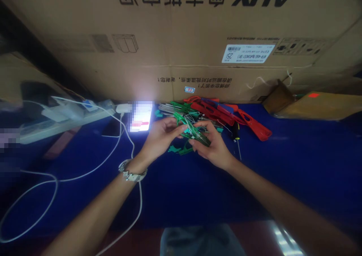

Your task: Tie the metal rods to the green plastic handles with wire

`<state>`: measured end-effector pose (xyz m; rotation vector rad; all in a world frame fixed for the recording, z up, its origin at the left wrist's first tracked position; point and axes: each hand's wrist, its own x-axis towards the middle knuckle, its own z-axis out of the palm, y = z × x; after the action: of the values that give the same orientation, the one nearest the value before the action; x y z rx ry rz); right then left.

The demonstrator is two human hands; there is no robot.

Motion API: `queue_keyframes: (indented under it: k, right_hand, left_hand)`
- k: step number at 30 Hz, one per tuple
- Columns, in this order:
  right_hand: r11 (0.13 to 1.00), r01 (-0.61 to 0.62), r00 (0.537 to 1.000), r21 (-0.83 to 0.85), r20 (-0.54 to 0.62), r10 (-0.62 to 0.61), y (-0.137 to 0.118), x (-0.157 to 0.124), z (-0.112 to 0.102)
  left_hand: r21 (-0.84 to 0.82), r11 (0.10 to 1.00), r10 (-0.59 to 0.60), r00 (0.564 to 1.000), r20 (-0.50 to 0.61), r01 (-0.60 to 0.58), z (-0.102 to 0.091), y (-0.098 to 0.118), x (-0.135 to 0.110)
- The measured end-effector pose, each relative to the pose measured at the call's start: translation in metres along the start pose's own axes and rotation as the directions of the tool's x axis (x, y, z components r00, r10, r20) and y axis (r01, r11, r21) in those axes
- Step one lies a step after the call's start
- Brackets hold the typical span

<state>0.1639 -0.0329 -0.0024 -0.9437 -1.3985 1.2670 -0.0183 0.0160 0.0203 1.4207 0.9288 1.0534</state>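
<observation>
Between my two hands is a green plastic part (192, 130) with thin white wires on it. My left hand (163, 134), with a watch (132, 171) at its wrist, is closed on the part's left side, thumb on top. From the right, my right hand (212, 144) pinches the same part with thumb and fingers. Loose green plastic pieces (174, 149) lie just below the hands. Behind them is a pile of thin metal rods (169, 108) and green pieces, partly hidden by the hands. Red plastic pieces (216, 114) are heaped beyond my right hand.
A lit phone (142, 116) with a white cable (140, 203) stands left of the pile. A power strip (69, 122) holds white plugs farther left. A screwdriver (237, 137) lies right of my right hand. A big cardboard box (169, 52) walls off the back; a yellow packet (319, 105) sits right.
</observation>
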Motion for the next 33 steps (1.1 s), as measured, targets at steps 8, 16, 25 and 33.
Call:
queue_keyframes:
  k: [8, 16, 25, 33]
  right_hand:
    - [1.0, -0.004, 0.999, 0.021, -0.035, 0.005, 0.002, 0.003, 0.0]
    - [0.999, 0.018, 0.997, 0.037, -0.08, -0.015, 0.003, 0.002, -0.001]
    - [0.999, 0.032, 0.995, 0.003, -0.099, -0.031, 0.005, -0.002, -0.001]
    - [1.0, -0.022, 0.995, 0.02, -0.1, 0.024, 0.01, 0.0, 0.003]
  left_hand:
    - [-0.019, 0.991, -0.13, 0.987, 0.094, 0.132, 0.001, 0.005, -0.004]
    - [-0.169, 0.97, -0.17, 0.984, 0.056, 0.177, 0.011, -0.002, -0.008]
    - [-0.192, 0.949, -0.218, 0.962, 0.167, 0.249, 0.005, -0.003, -0.008]
    - [-0.053, 0.97, -0.228, 0.96, 0.165, 0.239, -0.003, -0.007, 0.0]
